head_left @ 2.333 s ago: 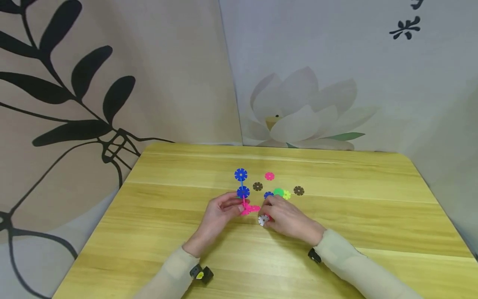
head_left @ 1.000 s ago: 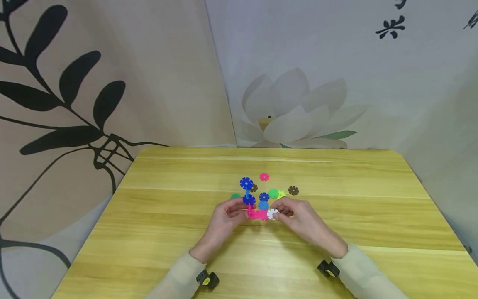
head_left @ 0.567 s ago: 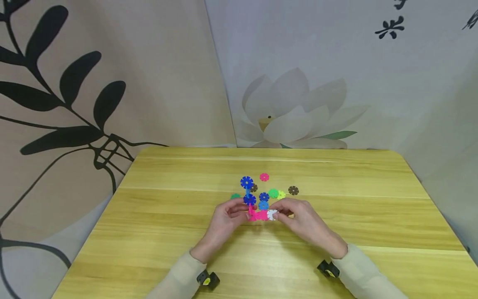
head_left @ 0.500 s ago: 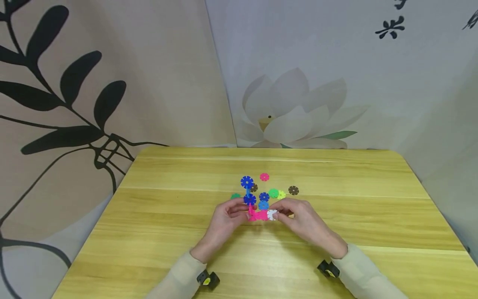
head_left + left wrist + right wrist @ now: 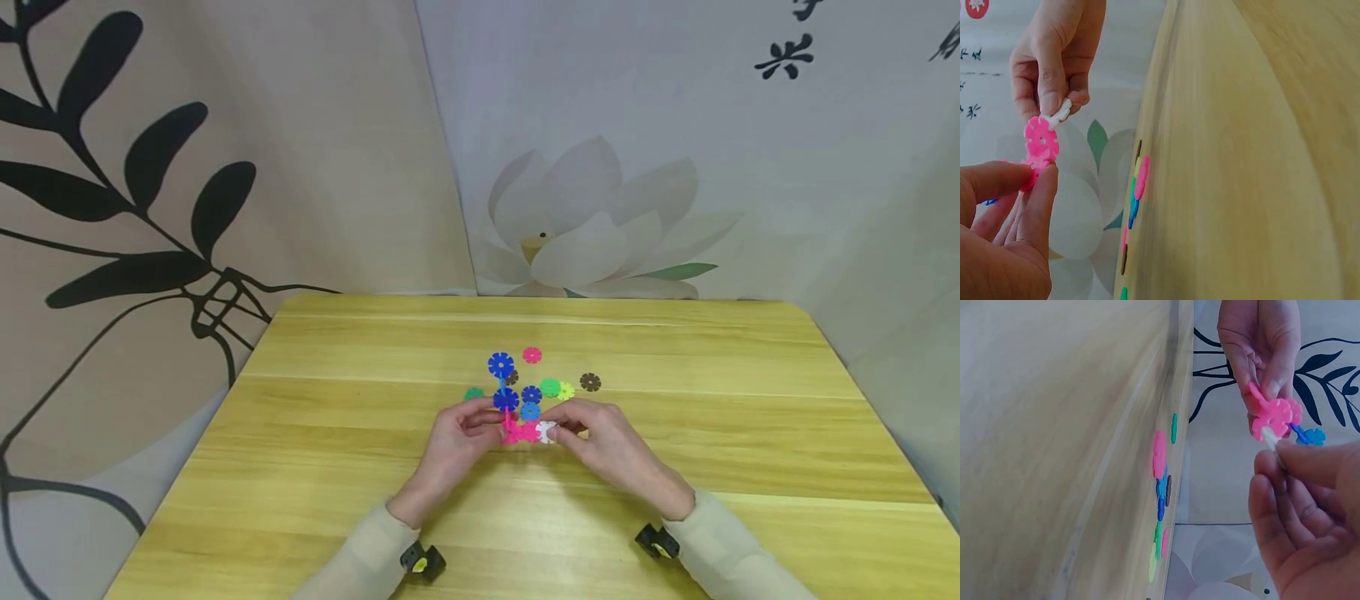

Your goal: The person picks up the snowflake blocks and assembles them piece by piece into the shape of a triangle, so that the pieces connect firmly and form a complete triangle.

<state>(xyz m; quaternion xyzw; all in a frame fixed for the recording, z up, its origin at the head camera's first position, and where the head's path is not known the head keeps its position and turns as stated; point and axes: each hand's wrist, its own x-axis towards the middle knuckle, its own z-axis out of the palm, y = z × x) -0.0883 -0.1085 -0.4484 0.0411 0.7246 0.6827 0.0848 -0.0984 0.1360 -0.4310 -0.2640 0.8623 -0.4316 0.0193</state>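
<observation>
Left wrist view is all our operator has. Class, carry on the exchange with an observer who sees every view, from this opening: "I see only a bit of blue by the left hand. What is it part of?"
Observer: In the head view, two dark blue discs, with a light blue piece between them, rise from the pink pieces in the left hand.
Operator: My view shows the loose discs edge-on. Which lies farthest back?
Observer: The head view shows a pink disc behind the others.
Operator: Is anything worn on the wrists?
Observer: Yes, a black device shows at each wrist.
</observation>
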